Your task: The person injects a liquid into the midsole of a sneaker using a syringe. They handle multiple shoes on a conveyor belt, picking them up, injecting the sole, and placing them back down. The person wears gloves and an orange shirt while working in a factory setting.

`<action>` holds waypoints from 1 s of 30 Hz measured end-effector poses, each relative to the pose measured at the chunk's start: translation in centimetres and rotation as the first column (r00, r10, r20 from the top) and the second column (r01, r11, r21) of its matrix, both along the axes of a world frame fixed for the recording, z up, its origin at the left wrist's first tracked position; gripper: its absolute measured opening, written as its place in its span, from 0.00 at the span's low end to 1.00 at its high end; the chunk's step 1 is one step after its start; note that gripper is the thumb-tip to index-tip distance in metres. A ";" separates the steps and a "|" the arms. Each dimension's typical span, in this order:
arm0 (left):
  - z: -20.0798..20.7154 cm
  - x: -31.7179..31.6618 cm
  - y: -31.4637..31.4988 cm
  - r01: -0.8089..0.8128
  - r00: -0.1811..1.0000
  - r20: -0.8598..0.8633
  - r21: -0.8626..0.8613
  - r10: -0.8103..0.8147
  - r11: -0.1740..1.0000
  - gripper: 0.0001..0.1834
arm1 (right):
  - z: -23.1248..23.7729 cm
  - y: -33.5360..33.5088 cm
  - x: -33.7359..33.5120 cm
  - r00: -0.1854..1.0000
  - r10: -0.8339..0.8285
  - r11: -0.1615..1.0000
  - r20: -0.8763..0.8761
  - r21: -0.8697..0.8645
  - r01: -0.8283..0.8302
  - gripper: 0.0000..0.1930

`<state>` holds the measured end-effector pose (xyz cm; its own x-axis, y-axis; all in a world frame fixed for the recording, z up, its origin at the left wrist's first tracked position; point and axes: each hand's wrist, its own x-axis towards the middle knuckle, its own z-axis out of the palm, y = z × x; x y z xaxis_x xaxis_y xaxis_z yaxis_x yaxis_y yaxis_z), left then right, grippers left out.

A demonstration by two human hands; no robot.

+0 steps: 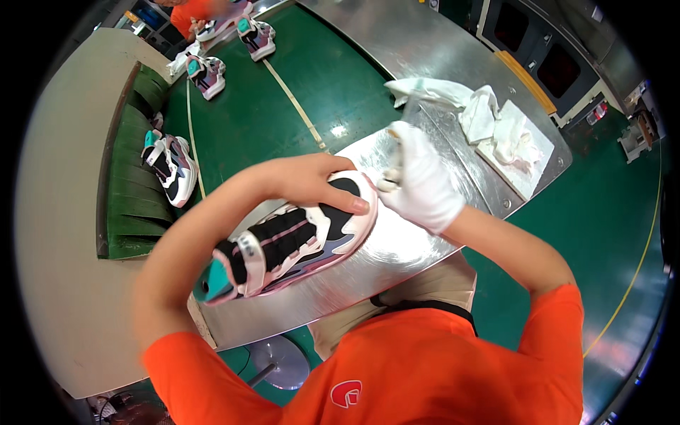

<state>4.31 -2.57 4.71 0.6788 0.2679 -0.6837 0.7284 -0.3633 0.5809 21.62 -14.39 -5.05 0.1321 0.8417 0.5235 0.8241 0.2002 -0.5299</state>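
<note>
A black, white, pink and purple sneaker (282, 239) with a teal heel lining lies tilted on the metal tabletop, its toe toward my right hand. My bare left hand (315, 183) grips it over the toe, thumb on the upper and fingers round the far side. Beside the toe tip is my right hand (423, 183), in a white glove with bare fingertips showing. Its fingers are curled closed. A faint, blurred shape rises above them, so what they hold is too unclear to name.
White cloths (482, 113) lie on the metal table, partly on a white pad (520, 180). A green conveyor belt (312, 78) carries sneakers, including one at the left (170, 166) near green strip flaps (138, 191). Another person in an orange top (191, 15) handles a shoe at the far end.
</note>
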 end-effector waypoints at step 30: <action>5.4 -7.4 -11.0 -0.698 0.137 0.988 0.043 0.075 0.714 0.25 | 10.0 -14.9 8.9 0.673 -0.119 0.802 -0.730 -0.470 -0.368 0.37</action>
<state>-3.10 -13.57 10.14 0.3859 0.7177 0.5797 -0.0550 -0.6093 0.7910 30.52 -29.30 4.99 0.1147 0.9659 -0.2320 0.1405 -0.2470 -0.9588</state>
